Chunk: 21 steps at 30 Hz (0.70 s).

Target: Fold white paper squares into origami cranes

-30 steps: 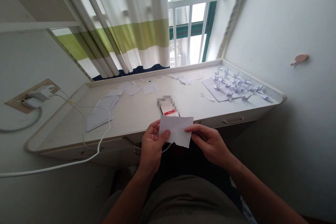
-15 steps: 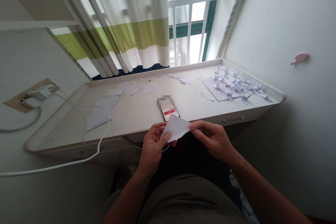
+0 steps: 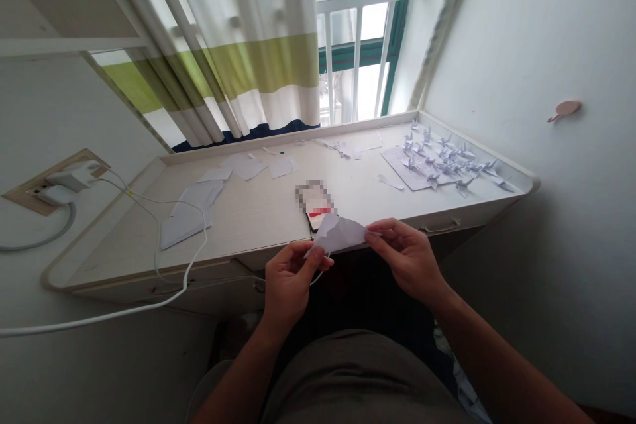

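A small white sheet of paper [image 3: 342, 233], folded over into a triangle, hangs in the air just in front of the desk's near edge. My left hand [image 3: 291, 281] pinches its lower left corner between thumb and fingers. My right hand [image 3: 407, 257] pinches its right tip. Just behind the paper a phone [image 3: 318, 209] with a red band lies on the pale wooden desk [image 3: 253, 212].
Several small folded paper cranes [image 3: 447, 162] sit on a sheet at the desk's right end. Loose white sheets [image 3: 191, 212] lie on the left, crossed by a white cable [image 3: 163, 245] from a wall socket [image 3: 62, 182]. A striped curtain [image 3: 238, 59] and a barred window stand behind.
The flat rectangular sheet has been folded over into a triangle. Both hands have shifted slightly up and apart along its fold, still holding it.
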Tool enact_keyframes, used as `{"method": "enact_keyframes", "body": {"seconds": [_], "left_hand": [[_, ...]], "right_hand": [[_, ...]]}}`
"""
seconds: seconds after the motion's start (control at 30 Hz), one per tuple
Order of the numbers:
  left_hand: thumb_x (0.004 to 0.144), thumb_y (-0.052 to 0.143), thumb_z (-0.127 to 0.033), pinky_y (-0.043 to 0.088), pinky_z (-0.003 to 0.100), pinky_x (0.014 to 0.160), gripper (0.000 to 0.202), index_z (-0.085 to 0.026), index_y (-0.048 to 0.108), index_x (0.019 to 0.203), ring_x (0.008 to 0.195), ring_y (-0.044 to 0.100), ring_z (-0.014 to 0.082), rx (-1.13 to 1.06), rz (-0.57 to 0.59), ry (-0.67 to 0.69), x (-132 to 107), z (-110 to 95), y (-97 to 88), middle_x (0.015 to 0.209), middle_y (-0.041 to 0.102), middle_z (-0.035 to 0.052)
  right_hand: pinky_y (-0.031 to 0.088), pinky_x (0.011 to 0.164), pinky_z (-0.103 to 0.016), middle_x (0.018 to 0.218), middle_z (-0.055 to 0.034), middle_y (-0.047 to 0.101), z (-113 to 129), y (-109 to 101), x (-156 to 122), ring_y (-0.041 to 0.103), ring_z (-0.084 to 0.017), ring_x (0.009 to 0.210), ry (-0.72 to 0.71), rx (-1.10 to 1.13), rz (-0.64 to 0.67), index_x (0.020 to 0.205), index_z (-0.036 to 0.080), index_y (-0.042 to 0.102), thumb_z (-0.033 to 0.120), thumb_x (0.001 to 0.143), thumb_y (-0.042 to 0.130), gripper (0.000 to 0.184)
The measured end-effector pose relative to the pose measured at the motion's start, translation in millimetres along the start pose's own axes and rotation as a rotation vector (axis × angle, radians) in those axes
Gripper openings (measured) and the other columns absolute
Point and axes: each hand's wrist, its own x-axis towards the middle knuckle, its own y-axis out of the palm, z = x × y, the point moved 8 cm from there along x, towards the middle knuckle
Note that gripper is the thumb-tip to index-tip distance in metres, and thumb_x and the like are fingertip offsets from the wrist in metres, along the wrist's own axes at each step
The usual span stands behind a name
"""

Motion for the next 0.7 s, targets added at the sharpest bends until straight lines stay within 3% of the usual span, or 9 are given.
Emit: {"method": "enact_keyframes", "body": {"seconds": [0.1, 0.2, 0.3, 0.43, 0.53, 0.7], "left_hand": [[0.083, 0.083, -0.035, 0.064, 0.029, 0.069, 0.022, -0.015, 0.075, 0.089, 0.069, 0.077, 0.0180, -0.026, -0.037, 0.048, 1, -2, -2.4, 0.081, 0.081, 0.0064], [0.080, 0.085, -0.030, 0.064, 0.029, 0.076, 0.016, -0.017, 0.077, 0.082, 0.082, 0.077, 0.0181, -0.053, -0.131, 0.163, 0, -7, -9.6, 0.096, 0.081, 0.0061], [0.080, 0.085, -0.027, 0.062, 0.029, 0.085, 0.010, -0.018, 0.079, 0.080, 0.096, 0.076, 0.0195, -0.001, -0.150, 0.230, -2, -8, -10.3, 0.106, 0.080, 0.0067], [0.081, 0.083, -0.028, 0.060, 0.033, 0.092, 0.011, -0.020, 0.082, 0.089, 0.106, 0.074, 0.0229, 0.032, -0.062, 0.200, -7, -2, -3.1, 0.113, 0.078, 0.0091], [0.082, 0.081, -0.031, 0.061, 0.033, 0.091, 0.017, -0.020, 0.083, 0.095, 0.105, 0.074, 0.0240, 0.028, 0.028, 0.141, -10, 1, 2.6, 0.113, 0.077, 0.0096], [0.086, 0.077, -0.036, 0.060, 0.029, 0.080, 0.020, -0.017, 0.074, 0.080, 0.091, 0.073, 0.0198, 0.100, 0.064, 0.049, -3, 4, 3.8, 0.103, 0.078, 0.0082]], "right_hand": [[0.059, 0.086, -0.032, 0.102, -0.0057, 0.079, -1, 5, 0, 0.074, -0.020, 0.094, 0.008, 0.003, 0.085, 0.104, 0.023, 0.074, 0.034, 0.086, 0.080, 0.022], [0.056, 0.099, -0.037, 0.115, -0.0058, 0.077, 0, 19, -6, 0.073, -0.022, 0.109, 0.046, 0.044, 0.260, 0.124, 0.027, 0.068, 0.029, 0.089, 0.077, 0.036], [0.056, 0.097, -0.036, 0.108, -0.0042, 0.077, 9, 25, -12, 0.074, -0.021, 0.105, 0.030, 0.143, 0.316, 0.127, 0.029, 0.065, 0.028, 0.093, 0.072, 0.035], [0.054, 0.080, -0.029, 0.094, -0.0031, 0.073, 21, 13, -9, 0.068, -0.018, 0.088, -0.050, 0.039, 0.174, 0.099, 0.023, 0.073, 0.037, 0.091, 0.071, 0.016], [0.045, 0.061, -0.026, 0.073, 0.0002, 0.063, 17, 8, -6, 0.055, -0.014, 0.066, -0.005, -0.045, 0.110, 0.083, 0.020, 0.068, 0.041, 0.090, 0.071, 0.023], [0.042, 0.060, -0.026, 0.072, 0.0014, 0.060, 5, 11, -6, 0.053, -0.014, 0.065, 0.057, -0.102, 0.141, 0.087, 0.021, 0.062, 0.032, 0.088, 0.073, 0.016]]}}
